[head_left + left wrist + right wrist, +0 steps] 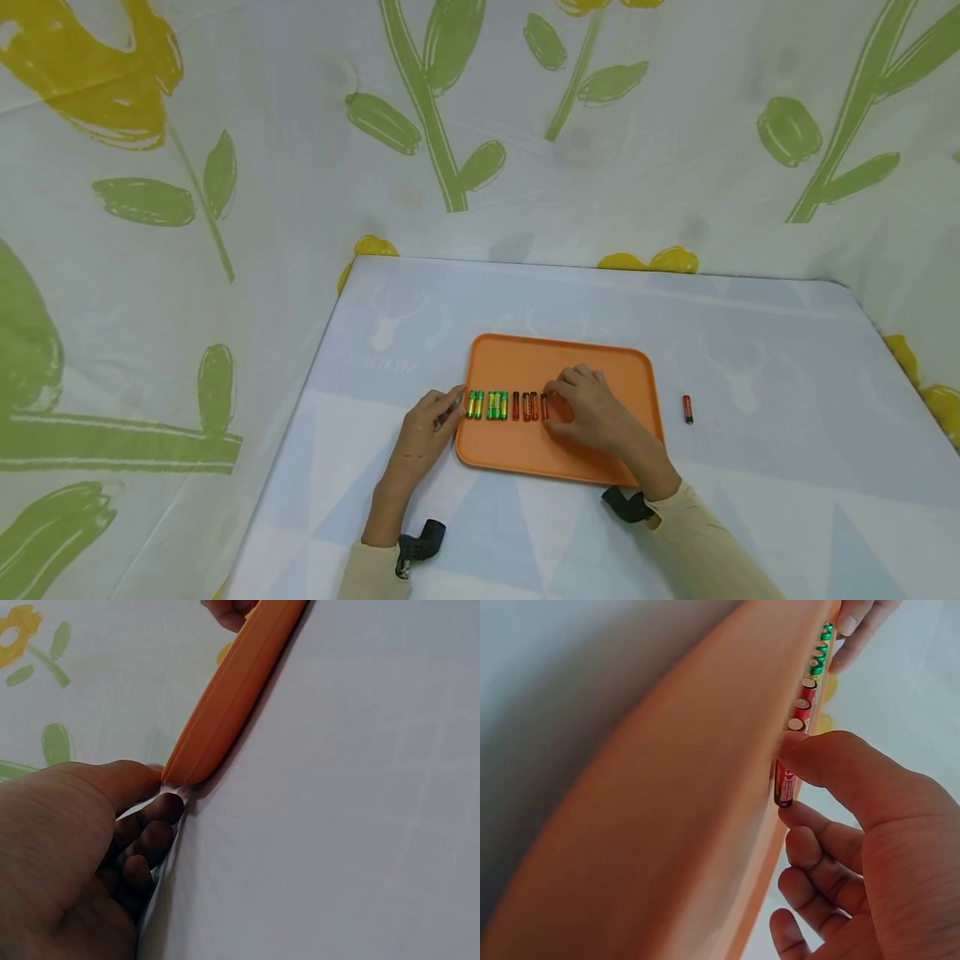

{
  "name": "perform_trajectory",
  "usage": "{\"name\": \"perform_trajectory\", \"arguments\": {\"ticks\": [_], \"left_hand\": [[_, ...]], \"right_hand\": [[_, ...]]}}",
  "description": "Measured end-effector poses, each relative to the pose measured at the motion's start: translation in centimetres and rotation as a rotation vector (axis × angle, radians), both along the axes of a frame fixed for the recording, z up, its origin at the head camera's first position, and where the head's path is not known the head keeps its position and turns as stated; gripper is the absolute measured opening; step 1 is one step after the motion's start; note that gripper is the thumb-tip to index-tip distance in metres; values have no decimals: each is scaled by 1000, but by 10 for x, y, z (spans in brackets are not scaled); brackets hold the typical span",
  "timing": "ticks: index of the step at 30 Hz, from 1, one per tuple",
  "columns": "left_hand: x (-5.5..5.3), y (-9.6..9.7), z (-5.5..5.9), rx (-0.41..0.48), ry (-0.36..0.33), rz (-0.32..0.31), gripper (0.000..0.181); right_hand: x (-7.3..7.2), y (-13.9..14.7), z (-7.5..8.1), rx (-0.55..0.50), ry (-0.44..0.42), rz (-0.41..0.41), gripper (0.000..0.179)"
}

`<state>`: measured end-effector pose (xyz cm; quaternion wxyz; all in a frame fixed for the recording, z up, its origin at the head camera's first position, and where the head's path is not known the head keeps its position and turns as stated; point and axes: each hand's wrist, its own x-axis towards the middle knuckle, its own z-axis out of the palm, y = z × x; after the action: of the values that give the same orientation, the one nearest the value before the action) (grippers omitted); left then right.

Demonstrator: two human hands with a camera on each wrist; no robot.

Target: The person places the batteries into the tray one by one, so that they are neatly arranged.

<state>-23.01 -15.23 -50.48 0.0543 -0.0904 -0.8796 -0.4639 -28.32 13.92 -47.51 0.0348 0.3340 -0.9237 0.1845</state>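
Observation:
An orange tray lies on the table with a row of small batteries across it. Green-and-yellow batteries make up the row's left part, red ones the right part. At the row's right end my right hand pinches a red battery between thumb and index finger; the head view shows it low over the tray floor or touching it, I cannot tell which. My left hand holds the tray's left rim, thumb on the edge and the other fingers bent beneath it.
One more red battery is on the table to the right of the tray. Pale patterned cloth covers the table, and a flowered curtain hangs behind and to the left. Black wrist devices are strapped to both forearms.

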Motion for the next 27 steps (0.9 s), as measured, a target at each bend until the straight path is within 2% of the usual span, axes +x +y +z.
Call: {"name": "perform_trajectory", "arguments": {"ticks": [13, 20, 27], "left_hand": [[0, 4, -1, 1, -9, -10, 42], [0, 2, -1, -8, -2, 0, 41], [0, 0, -2, -6, -27, 9, 42]], "right_hand": [[7, 6, 7, 7, -21, -22, 46], [9, 14, 9, -9, -24, -24, 41], [9, 24, 10, -2, -31, -28, 39]]}}
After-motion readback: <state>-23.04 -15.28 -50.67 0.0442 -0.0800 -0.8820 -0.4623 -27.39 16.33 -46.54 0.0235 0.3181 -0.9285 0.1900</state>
